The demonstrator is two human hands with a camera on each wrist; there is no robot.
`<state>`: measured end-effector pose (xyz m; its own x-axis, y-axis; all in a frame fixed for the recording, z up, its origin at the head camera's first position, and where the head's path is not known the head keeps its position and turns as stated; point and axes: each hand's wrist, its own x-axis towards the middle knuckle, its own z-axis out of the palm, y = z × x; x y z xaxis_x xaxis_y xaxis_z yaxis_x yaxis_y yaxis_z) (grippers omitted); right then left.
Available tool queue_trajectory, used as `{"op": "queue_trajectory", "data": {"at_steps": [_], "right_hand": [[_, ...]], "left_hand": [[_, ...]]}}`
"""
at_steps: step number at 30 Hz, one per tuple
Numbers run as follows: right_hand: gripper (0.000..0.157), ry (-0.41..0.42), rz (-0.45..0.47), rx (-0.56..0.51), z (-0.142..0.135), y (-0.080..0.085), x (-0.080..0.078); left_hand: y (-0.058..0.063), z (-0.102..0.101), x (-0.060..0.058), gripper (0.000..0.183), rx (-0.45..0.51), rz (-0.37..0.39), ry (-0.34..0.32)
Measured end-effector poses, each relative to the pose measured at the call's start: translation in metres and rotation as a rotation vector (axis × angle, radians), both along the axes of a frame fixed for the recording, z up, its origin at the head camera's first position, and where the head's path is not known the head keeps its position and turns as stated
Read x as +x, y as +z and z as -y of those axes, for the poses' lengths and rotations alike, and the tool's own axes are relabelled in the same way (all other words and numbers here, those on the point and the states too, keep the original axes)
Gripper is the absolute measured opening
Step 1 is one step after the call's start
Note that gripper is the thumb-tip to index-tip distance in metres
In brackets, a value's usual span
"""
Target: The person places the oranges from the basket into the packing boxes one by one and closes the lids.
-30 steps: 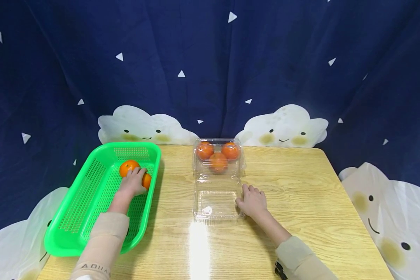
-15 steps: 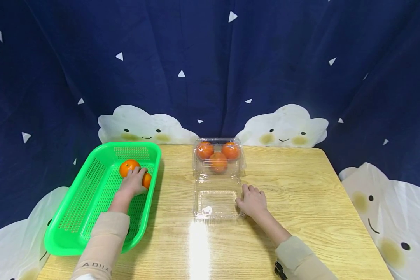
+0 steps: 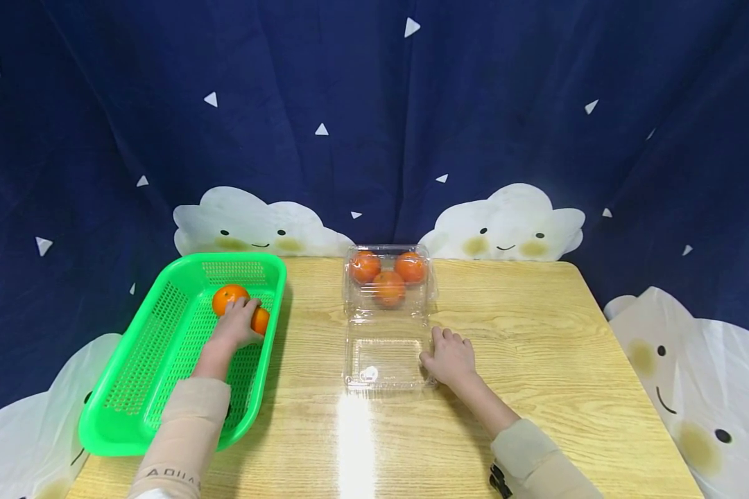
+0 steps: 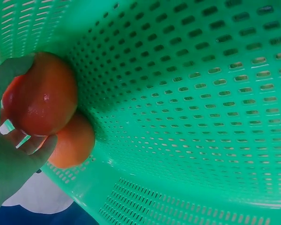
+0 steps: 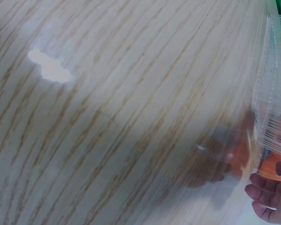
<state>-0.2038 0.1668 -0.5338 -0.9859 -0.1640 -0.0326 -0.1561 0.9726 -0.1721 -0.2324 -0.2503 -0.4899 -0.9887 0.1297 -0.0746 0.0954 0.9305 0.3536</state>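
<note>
In the head view my left hand [image 3: 237, 326] reaches into the green basket [image 3: 89, 423] and grips an orange [image 3: 260, 321] near its right wall. The left wrist view shows thumb and fingers curled round this orange [image 4: 49, 101]; another orange [image 4: 75, 143] lies close against it. My right hand [image 3: 452, 357] rests at the right edge of the near half of a clear plastic clamshell box [image 3: 383, 353]. Its thumb touches that edge, and the fingers lie relaxed beside it. The box lies unfolded, and several oranges [image 3: 389, 288] sit in its far half.
The wooden table [image 3: 530, 333] carries the basket on the left and the box in the middle. A dark blue curtain [image 3: 374, 104] with white clouds hangs right behind the table's back edge. A bright light reflection [image 3: 356, 443] lies in front of the box.
</note>
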Motion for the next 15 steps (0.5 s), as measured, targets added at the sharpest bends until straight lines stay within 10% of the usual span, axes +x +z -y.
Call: {"op": "queue_trajectory", "data": {"at_steps": [15], "right_hand": [[0.053, -0.004, 0.013, 0.002, 0.0006, -0.0016, -0.0013]], "left_hand": [[0.0094, 0.0003, 0.0005, 0.074, 0.048, -0.012, 0.039]]}}
